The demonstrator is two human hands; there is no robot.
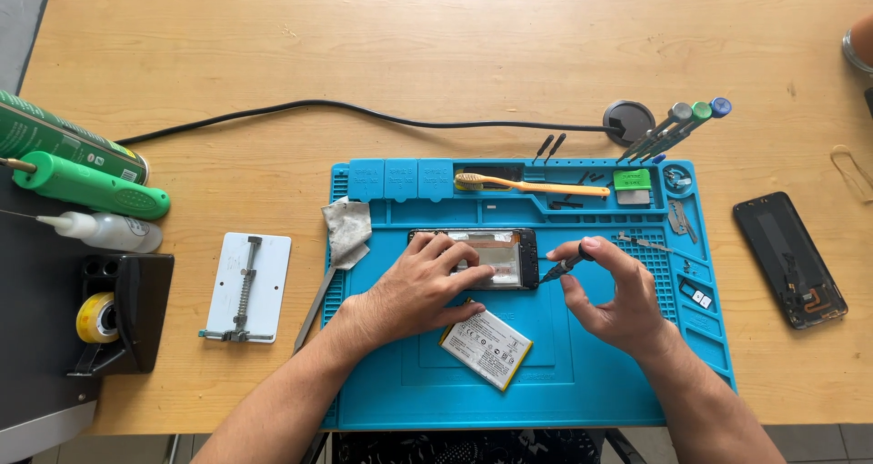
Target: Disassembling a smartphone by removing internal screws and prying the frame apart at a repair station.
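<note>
toothbrush (532, 186), tape dispenser (123, 311) — black cable (364, 111)

Both forearms are bare to the frame edge, with no sleeves, and the left hand (420, 287) and right hand (615, 293) are ungloved.

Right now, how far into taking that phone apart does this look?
Partway, I'd judge. Done: the back cover lies apart on the table and the battery is out on the blue mat. In hand: the left hand steadies the open phone while the right hand works a screwdriver at its edge. Left: the remaining insides.
</note>
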